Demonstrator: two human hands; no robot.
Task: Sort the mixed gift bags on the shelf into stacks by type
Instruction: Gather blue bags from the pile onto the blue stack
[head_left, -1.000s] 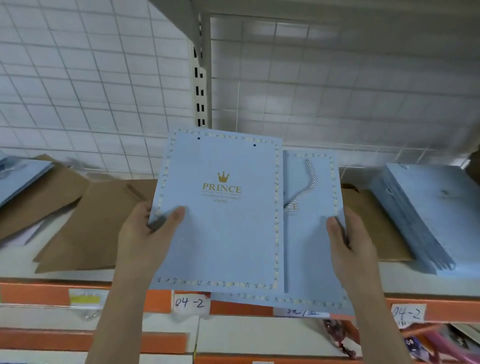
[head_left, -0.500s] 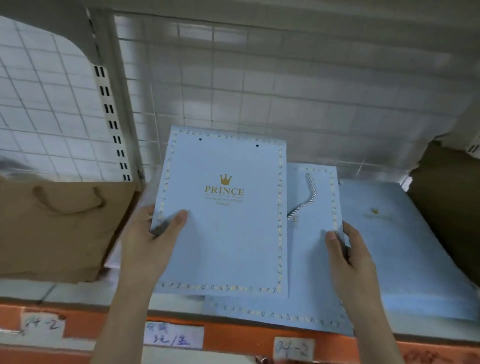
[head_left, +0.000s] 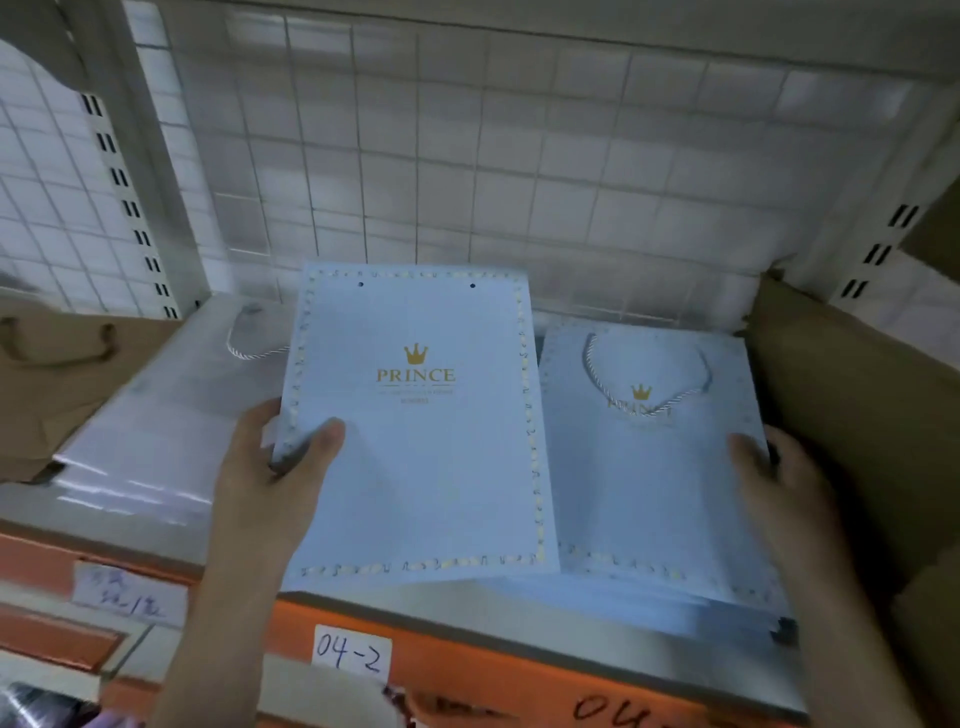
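Blue bag (head_left: 415, 441) in left hand (head_left: 270, 467)

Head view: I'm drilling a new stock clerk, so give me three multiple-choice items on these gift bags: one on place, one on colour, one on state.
1. Where is the stack of blue bags relative to the bag in the left hand?
A. to its right
B. to its left
C. on the shelf below

2. What colour is the PRINCE lettering on the held bag?
A. red
B. gold
C. black

3. How does the left hand hold that bag?
A. flat palm under it
B. by the rope handle
C. thumb on its face, at its left edge

Answers: 1 A, the stack lies right of it under the right hand; 2 B, crown and lettering are gold; 3 C, the thumb presses the front.
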